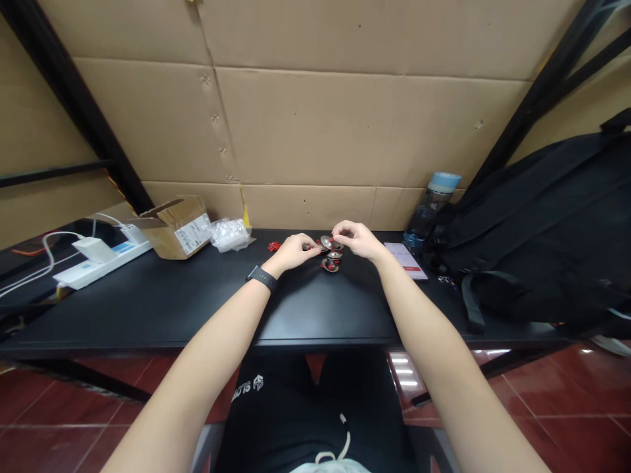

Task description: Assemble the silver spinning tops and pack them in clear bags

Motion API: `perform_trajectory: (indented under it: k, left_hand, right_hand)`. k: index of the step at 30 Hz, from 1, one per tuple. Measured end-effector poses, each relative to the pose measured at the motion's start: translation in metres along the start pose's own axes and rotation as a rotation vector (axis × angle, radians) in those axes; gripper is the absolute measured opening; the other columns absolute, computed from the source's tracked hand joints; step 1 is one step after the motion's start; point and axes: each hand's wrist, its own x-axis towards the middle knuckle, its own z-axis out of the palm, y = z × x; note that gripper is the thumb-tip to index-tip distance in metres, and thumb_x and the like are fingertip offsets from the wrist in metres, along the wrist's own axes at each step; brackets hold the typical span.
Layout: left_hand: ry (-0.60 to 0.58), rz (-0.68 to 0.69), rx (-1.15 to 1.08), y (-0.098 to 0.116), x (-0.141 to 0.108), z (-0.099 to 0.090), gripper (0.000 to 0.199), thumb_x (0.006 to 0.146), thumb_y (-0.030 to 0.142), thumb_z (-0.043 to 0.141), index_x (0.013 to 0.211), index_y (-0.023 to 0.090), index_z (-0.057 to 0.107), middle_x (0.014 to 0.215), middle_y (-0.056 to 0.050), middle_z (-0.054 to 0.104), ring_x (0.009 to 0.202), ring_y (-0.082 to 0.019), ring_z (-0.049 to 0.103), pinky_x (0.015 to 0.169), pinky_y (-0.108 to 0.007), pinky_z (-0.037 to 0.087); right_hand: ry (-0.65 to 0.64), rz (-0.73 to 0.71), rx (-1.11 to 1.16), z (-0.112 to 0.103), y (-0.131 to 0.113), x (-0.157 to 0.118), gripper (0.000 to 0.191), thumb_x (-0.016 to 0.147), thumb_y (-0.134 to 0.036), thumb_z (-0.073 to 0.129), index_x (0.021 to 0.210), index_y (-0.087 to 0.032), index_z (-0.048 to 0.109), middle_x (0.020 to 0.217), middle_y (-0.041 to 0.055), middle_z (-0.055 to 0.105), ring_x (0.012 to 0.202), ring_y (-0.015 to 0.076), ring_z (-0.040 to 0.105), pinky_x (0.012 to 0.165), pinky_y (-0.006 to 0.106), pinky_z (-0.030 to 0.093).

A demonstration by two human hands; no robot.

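Left hand point(297, 251): curling at the shiny discs point(330, 244), grip hidden, can't tell!
Right hand point(361, 242): right on them, pinch unclear!
Shiny discs: between both hands, overlapping.
Red bundle point(274, 247): beside left hand, blurred.

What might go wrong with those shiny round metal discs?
The shiny round metal discs might slip, since they sit bunched together between the left hand and the right hand. The small red stringy bundle might get brushed aside; it lies just beside the left hand. The flat phone with a pale, red-barred screen might get bumped, close beside the right forearm.
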Motion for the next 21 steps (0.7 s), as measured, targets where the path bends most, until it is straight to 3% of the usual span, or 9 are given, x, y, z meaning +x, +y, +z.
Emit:
perform_trajectory:
  k: [5,12,15,18,21]
  left_hand:
    - [0.074,0.031,-0.13,0.005,0.002,0.007,0.028,0.09,0.047,0.069,0.094,0.021,0.079,0.106,-0.007,0.075,0.098,-0.023,0.069,0.092,-0.035,0.053]
    - [0.132,0.056,-0.151,0.006,0.002,0.004,0.019,0.088,0.039,0.071,0.088,0.021,0.078,0.104,-0.007,0.075,0.102,-0.024,0.068,0.097,-0.037,0.052]
    - [0.144,0.065,-0.129,0.005,0.003,0.004,0.016,0.087,0.034,0.071,0.088,0.021,0.078,0.105,-0.006,0.074,0.102,-0.023,0.068,0.099,-0.037,0.052]
    - [0.159,0.048,-0.103,0.004,0.003,0.005,0.011,0.084,0.028,0.07,0.086,0.02,0.078,0.105,-0.006,0.074,0.101,-0.023,0.069,0.098,-0.036,0.053]
    - [0.159,0.041,-0.078,0.005,0.003,0.005,0.009,0.083,0.024,0.069,0.085,0.02,0.077,0.104,-0.006,0.074,0.1,-0.022,0.069,0.098,-0.036,0.053]
  right_hand:
    - [-0.008,-0.017,0.011,0.012,-0.002,0.002,0.018,0.082,-0.036,0.072,0.083,-0.018,0.073,0.101,0.0071,0.071,0.092,0.0209,0.067,0.081,0.033,0.053]
    - [-0.002,0.097,0.089,0.021,-0.006,0.001,0.024,0.08,-0.041,0.077,0.086,-0.018,0.072,0.085,0.0051,0.073,0.081,0.0204,0.069,0.077,0.034,0.056]
    - [-0.076,0.144,0.217,0.024,-0.006,-0.002,0.035,0.076,-0.039,0.083,0.1,-0.019,0.068,0.097,0.0059,0.074,0.085,0.0197,0.071,0.077,0.033,0.059]
    - [-0.135,0.148,0.303,0.029,-0.005,-0.003,0.06,0.067,-0.034,0.091,0.118,-0.022,0.062,0.117,0.0081,0.071,0.088,0.0176,0.072,0.081,0.033,0.061]
    - [-0.154,0.153,0.265,0.034,-0.004,-0.003,0.062,0.067,-0.033,0.091,0.121,-0.021,0.063,0.115,0.008,0.07,0.083,0.0157,0.071,0.079,0.032,0.061]
